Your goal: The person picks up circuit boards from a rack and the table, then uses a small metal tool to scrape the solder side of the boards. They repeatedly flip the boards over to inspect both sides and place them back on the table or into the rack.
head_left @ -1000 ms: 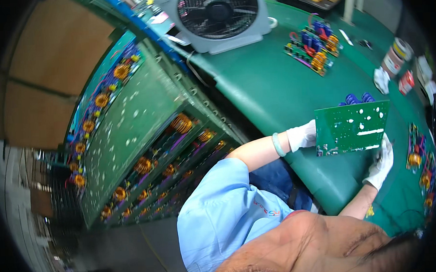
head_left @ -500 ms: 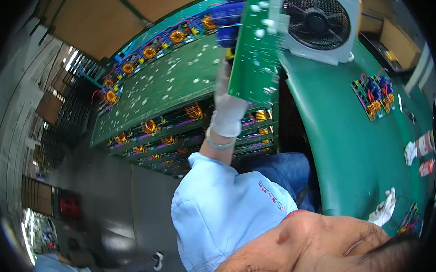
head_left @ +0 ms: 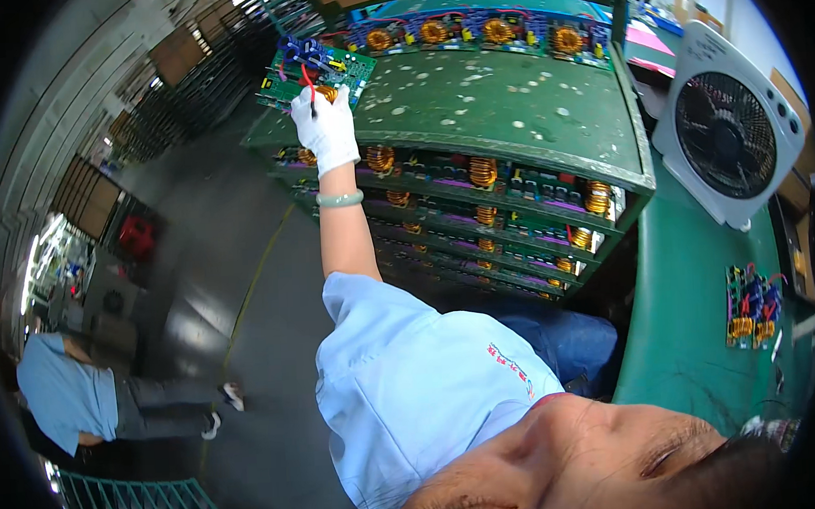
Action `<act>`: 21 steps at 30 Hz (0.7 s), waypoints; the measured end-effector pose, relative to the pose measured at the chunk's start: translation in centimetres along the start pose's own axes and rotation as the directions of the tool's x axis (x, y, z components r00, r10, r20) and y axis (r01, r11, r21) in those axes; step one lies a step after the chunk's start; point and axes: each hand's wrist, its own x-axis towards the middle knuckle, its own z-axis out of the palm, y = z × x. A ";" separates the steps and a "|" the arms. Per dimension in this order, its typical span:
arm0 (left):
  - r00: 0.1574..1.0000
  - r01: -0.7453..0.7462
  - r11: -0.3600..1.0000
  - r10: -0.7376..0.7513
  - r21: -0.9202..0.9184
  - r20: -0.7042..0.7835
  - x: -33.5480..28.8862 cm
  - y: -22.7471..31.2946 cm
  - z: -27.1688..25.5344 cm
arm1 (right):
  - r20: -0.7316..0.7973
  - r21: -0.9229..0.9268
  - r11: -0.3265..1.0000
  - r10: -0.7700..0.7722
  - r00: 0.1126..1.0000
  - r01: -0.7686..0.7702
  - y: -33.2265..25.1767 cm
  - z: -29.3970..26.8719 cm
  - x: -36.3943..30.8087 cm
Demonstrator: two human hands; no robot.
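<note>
Working left to right on my remote feed, I record a co-worker in a blue shirt and grey trousers at eight o'clock, well apart from the work. A green slatted frame stands between seven and eight o'clock, a red object of unclear kind at nine.

At eleven o'clock I find the left hand, white-gloved, its fingers closed on the near side of a green circuit board. The board sits tilted over the left end of the green rack's top; I cannot tell whether it touches. A red wire with a dark end hangs toward the glove, beside a copper-coloured coil. A pale bangle circles the wrist.

Between twelve and one o'clock I note a row of similar boards along the rack's back edge; more boards fill the shelves beneath. A grey fan stands between two and three o'clock on a green table, with two boards near three. I cannot tell the right hand's grip; it is out of view.
</note>
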 end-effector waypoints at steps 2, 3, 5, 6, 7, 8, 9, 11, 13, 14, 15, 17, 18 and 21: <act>0.981 0.087 0.992 -0.101 0.089 0.165 1.1 -1.9 0.4 | 0.017 0.004 1.000 -0.006 1.000 0.006 -0.3 1.2 -0.1; 0.970 0.086 0.987 -0.114 0.134 0.217 1.4 -2.7 0.7 | 0.026 0.006 1.000 -0.007 1.000 0.007 -0.5 1.6 -0.1; 0.938 0.080 0.974 -0.146 0.213 0.315 2.4 -3.8 1.1 | 0.046 0.005 1.000 -0.012 0.999 0.012 -0.8 2.6 -0.1; 0.918 0.066 0.966 -0.157 0.251 0.363 3.0 -4.1 1.1 | 0.055 0.001 1.000 -0.010 0.998 0.010 -0.9 3.0 -0.2; 0.875 0.132 0.953 -0.242 0.273 0.420 3.8 -3.7 0.6 | 0.062 0.005 1.000 -0.005 0.998 0.005 -1.0 3.5 -0.3; 0.855 0.109 0.948 -0.243 0.300 0.458 4.4 -4.4 1.1 | 0.064 0.015 1.000 -0.007 0.998 0.006 -1.1 4.0 -0.4; 0.832 0.088 0.944 -0.246 0.319 0.498 5.0 -4.8 1.6 | 0.067 0.010 1.000 -0.008 0.998 0.007 -1.3 4.3 -0.4; 0.773 0.215 0.920 -0.366 0.329 0.518 5.5 -5.2 2.2 | 0.077 0.016 1.000 0.002 0.997 -0.003 -1.3 4.9 -0.8; 0.792 0.192 0.927 -0.340 0.321 0.507 5.5 -6.4 3.1 | 0.079 0.025 1.000 0.005 0.997 -0.007 -1.5 5.4 -0.9; 0.802 0.179 0.931 -0.326 0.318 0.501 5.4 -7.2 3.5 | 0.083 0.026 1.000 0.010 0.996 -0.012 -1.6 5.5 -0.8; 0.817 0.263 0.940 -0.338 0.219 0.467 4.3 -7.3 4.1 | 0.071 0.022 1.000 0.004 0.997 -0.005 -1.8 5.6 -1.0; 0.844 0.305 0.931 -0.363 0.202 0.394 3.1 -5.9 3.4 | 0.053 0.029 0.999 0.012 0.999 -0.014 -1.7 5.5 -1.0; 0.850 0.314 0.921 -0.381 0.229 0.365 2.7 -6.1 3.1 | 0.060 0.033 0.999 0.014 0.998 -0.016 -1.8 5.6 -1.0; 0.845 0.334 0.920 -0.389 0.206 0.367 2.9 -6.7 4.1 | 0.068 0.034 0.999 0.012 0.998 -0.015 -1.8 5.7 -0.9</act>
